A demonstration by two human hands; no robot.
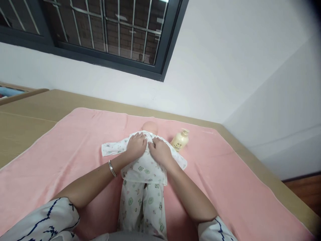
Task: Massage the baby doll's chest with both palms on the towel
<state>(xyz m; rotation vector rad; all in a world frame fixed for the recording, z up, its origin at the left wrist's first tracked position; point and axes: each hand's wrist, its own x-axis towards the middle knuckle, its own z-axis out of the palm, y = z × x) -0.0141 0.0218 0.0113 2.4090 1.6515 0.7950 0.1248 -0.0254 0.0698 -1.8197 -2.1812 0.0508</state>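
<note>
A baby doll (149,127) lies on its back, its bare rounded head toward the wall. It wears a white printed shirt (144,169) with the sleeves spread to the sides, and matching trousers (130,204). My left hand (136,146) lies on the left part of the chest, fingers stretched out over the cloth. On the other side of the collar, my right hand (161,152) has its fingers bent and thumb against the shirt's front, seeming to pinch the fabric; the fingertips are partly hidden. A silver bangle circles my left wrist.
A cream pump bottle (180,140) leans or lies beside the right sleeve. Under everything is a pink mat (213,174) on a wooden surface (65,97). Behind stand a white wall (200,67) and a dark-framed barred window (160,72).
</note>
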